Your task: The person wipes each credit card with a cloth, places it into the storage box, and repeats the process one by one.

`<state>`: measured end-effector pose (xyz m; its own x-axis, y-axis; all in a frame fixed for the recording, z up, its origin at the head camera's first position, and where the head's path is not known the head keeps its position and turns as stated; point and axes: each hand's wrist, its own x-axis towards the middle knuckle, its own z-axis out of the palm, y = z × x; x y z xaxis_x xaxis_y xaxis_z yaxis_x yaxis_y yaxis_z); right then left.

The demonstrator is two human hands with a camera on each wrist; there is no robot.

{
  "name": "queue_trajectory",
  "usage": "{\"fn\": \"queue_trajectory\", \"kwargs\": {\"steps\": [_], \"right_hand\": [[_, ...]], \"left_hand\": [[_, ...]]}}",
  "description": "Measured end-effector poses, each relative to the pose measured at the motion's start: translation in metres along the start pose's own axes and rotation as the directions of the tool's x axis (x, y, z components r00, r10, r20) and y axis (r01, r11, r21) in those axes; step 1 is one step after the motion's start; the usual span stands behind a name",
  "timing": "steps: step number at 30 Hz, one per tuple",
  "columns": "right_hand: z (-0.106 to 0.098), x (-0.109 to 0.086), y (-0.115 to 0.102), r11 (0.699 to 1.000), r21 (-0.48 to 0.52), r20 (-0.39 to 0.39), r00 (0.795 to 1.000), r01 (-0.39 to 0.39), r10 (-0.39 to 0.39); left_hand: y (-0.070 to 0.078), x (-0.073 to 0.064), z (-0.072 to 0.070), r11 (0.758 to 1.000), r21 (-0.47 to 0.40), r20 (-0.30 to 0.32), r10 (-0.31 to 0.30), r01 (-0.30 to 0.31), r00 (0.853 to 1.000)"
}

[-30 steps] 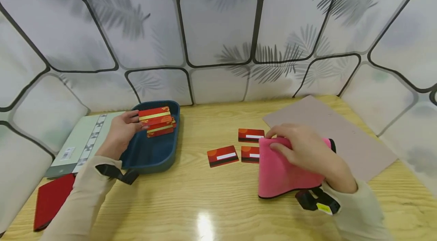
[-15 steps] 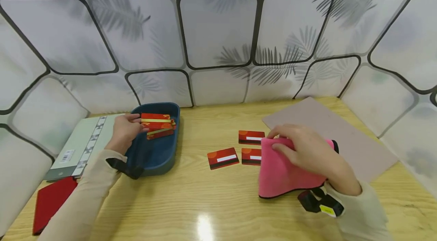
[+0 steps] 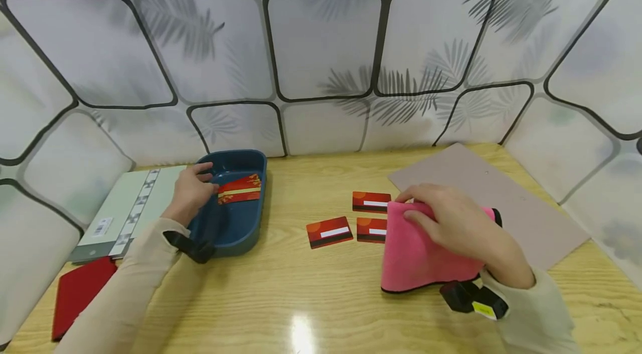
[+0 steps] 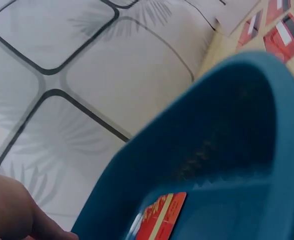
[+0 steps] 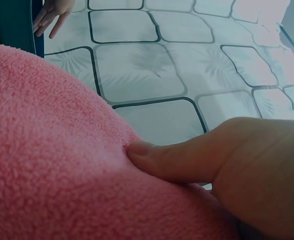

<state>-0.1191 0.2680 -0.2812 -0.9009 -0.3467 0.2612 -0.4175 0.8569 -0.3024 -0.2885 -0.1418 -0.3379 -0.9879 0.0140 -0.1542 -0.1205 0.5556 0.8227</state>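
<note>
My left hand (image 3: pixel 189 193) hovers at the left rim of a blue plastic bin (image 3: pixel 233 234), fingers extended and holding nothing. Inside lie red cards with gold stripes (image 3: pixel 241 189), just right of the fingertips; the left wrist view shows part of a red card (image 4: pixel 163 216) in there too. My right hand (image 3: pixel 453 223) pinches the top edge of a pink fleecy cloth (image 3: pixel 413 256) with dark edging. In the right wrist view the thumb (image 5: pixel 162 159) presses into the cloth's pile. Three red cards with white strips (image 3: pixel 329 232) lie to its left, one partly behind the cloth.
Left of the bin lies a pale green folder (image 3: pixel 125 206) with a barcode label. A dark red booklet (image 3: pixel 80 295) is in front of it, partly behind the left sleeve. A grey-beige board (image 3: pixel 494 192) lies at the right, under a patterned fabric wall (image 3: pixel 321 42).
The left hand has lowered the red-and-gold cards into the bin and let go of them. The right hand still pinches the cloth, nearly unmoved.
</note>
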Motion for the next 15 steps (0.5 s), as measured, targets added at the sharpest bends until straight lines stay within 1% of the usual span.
{"fn": "queue_trajectory", "kwargs": {"steps": [4, 7, 10, 13, 15], "right_hand": [[-0.002, 0.001, 0.000, 1.000, -0.002, 0.009, 1.000, -0.001, 0.001], [-0.004, 0.002, -0.001, 1.000, -0.003, 0.012, 1.000, -0.008, 0.008], [-0.005, 0.000, -0.001, 1.000, -0.007, 0.021, 0.999, -0.024, 0.024], [-0.006, -0.002, -0.001, 0.999, 0.002, 0.035, 0.998, -0.045, 0.045], [-0.008, -0.002, -0.002, 0.998, 0.013, 0.038, 0.998, -0.059, 0.058]], "left_hand": [[0.003, -0.007, -0.004, 0.998, -0.050, 0.065, 0.030, -0.027, 0.997], [0.008, -0.015, -0.002, 0.988, -0.136, 0.071, 0.079, -0.069, 0.994], [0.014, -0.024, 0.007, 0.968, -0.222, 0.064, 0.134, -0.117, 0.989], [0.024, -0.033, 0.018, 0.947, -0.276, 0.064, 0.188, -0.164, 0.980], [0.031, -0.037, 0.027, 0.935, -0.307, 0.072, 0.212, -0.180, 0.975]]}}
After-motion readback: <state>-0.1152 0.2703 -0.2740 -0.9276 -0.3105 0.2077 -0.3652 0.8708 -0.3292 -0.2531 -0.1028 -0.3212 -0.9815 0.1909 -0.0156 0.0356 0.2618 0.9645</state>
